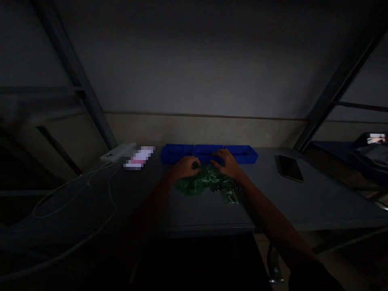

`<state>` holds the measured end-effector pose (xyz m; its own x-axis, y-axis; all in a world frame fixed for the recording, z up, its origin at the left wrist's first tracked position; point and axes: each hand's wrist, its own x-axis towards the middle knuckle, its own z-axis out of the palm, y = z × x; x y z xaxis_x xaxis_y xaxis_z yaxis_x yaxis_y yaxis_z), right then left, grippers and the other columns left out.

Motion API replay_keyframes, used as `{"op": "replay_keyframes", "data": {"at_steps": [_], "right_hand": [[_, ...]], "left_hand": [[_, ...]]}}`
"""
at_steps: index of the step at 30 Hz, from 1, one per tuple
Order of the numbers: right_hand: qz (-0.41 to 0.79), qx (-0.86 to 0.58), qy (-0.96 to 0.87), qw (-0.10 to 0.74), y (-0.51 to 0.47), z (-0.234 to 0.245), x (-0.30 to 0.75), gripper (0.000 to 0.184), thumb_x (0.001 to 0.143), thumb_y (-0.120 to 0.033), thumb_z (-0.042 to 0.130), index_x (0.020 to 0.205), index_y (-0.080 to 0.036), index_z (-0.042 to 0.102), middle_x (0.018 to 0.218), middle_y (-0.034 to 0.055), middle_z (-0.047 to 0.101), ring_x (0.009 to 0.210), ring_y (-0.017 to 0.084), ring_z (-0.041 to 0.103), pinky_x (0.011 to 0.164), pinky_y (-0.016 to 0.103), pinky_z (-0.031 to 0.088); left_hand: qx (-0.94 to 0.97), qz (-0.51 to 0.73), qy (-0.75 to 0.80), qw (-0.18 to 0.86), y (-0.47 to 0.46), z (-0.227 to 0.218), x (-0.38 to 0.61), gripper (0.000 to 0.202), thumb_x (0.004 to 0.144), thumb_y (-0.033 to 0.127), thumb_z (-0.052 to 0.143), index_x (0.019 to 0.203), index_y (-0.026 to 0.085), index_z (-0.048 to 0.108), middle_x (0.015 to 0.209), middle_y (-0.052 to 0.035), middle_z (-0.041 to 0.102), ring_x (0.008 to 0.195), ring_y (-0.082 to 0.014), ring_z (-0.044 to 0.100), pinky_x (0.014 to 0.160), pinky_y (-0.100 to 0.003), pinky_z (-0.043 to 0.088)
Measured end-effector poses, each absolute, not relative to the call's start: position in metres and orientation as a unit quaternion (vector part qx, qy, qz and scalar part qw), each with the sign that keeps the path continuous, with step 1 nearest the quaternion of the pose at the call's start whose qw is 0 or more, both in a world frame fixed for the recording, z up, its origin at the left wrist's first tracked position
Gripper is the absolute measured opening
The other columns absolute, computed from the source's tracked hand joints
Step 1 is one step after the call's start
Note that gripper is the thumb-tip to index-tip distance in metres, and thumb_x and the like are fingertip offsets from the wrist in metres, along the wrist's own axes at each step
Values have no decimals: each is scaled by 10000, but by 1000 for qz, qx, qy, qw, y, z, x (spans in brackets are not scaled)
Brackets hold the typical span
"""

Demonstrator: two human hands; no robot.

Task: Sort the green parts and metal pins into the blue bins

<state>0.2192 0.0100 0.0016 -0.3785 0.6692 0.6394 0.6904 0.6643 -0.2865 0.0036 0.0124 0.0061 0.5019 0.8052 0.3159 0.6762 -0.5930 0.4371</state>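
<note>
On my feed the lit screen [140, 158] is blurred; the green plastic [209, 176] stretches left to right, left hand [185, 167] curled, pinch unclear, right hand [229, 165] spread-fingered.

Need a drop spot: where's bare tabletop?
Bare: tabletop between right forearm and black phone; strip between green plastic and front edge. Crowded: centre (left hand, right hand, plastic, blue bins); back left (lit screen, white box, cable).

"What's worn?"
"A near-black sleeve [313, 277] at lower right; right forearm [273, 212] and right hand [229, 165] bare."
"And left?"
"Bare left hand [184, 167] and left forearm [153, 206], upper end lost in shadow."
</note>
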Motion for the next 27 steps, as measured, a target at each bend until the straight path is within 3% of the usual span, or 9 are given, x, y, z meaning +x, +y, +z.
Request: {"op": "replay_keyframes", "data": {"at_steps": [5, 10, 15, 19, 24, 27], "right_hand": [[57, -433, -809, 394, 16, 8, 201, 283, 805, -358, 529, 987, -172, 639, 935, 79, 654, 907, 197, 564, 856, 345, 414], [261, -474, -702, 463, 31, 26, 160, 426, 791, -494, 499, 1029, -157, 605, 594, -4, 598, 536, 126, 540, 556, 245, 413], [417, -432, -610, 517, 24, 28, 141, 408, 755, -563, 494, 806, -169, 590, 410, -46, 495, 371, 105, 448, 421, 219, 347], [509, -404, -528, 547, 18, 19, 156, 485, 728, -654, 437, 637, -185, 518, 439, -3, 526, 392, 125, 478, 440, 253, 387], [448, -405, -493, 626, 23, 13, 168, 347, 641, -522, 589, 634, -184, 511, 514, -31, 512, 479, 109, 472, 501, 242, 398], [379, -393, -524, 653, 23, 11, 167, 288, 613, -390, 621, 804, -189, 542, 505, -79, 442, 488, 90, 422, 495, 213, 355]], "left_hand": [[788, 382, 464, 130, 19, 16, -2, 66, 689, 239, 568, 718, 183, 586, 644, -2, 614, 609, -142, 582, 590, -237, 436], [681, 535, 456, 206, 24, 22, -10, 147, 752, 325, 520, 804, 188, 519, 632, 17, 601, 564, -125, 586, 549, -219, 450], [678, 532, 450, 232, 23, 22, -12, 177, 781, 340, 491, 890, 199, 490, 610, 38, 583, 553, -123, 576, 538, -217, 442], [721, 502, 435, 197, 16, 23, -4, 143, 779, 313, 504, 865, 200, 522, 754, 2, 619, 736, -144, 599, 654, -239, 463], [769, 466, 409, 154, 11, 21, 4, 141, 762, 167, 460, 837, 185, 578, 987, -50, 601, 984, -177, 550, 769, -280, 465], [775, 458, 413, 138, 12, 17, 4, 251, 707, 59, 411, 806, 173, 611, 1034, -63, 574, 1027, -177, 525, 807, -299, 459]]}}
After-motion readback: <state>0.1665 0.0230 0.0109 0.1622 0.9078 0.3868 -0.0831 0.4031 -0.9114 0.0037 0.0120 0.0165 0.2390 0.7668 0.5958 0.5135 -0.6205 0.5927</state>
